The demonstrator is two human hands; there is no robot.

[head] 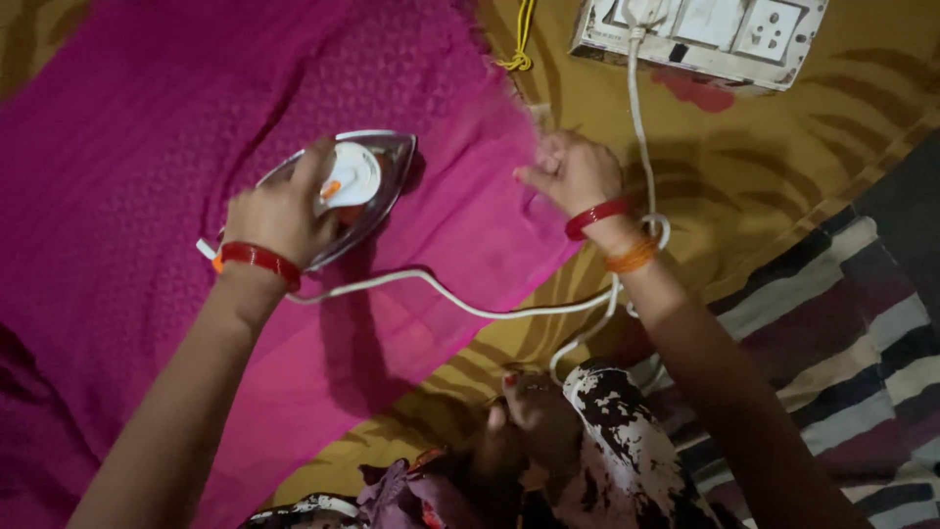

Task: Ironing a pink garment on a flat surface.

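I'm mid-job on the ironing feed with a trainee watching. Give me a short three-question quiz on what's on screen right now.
1. True or false: the left hand holds the iron on the pink cloth.
2. What does the right hand touch? A) the socket board B) the pink cloth's edge C) the striped mat
3. Fill in: the iron's white cord runs up to the ____.

Key: 1 true; 2 B; 3 socket board.

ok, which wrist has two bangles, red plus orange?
The right hand at the pink cloth's edge: red and orange bangles. The left hand, on the iron, wears only red.
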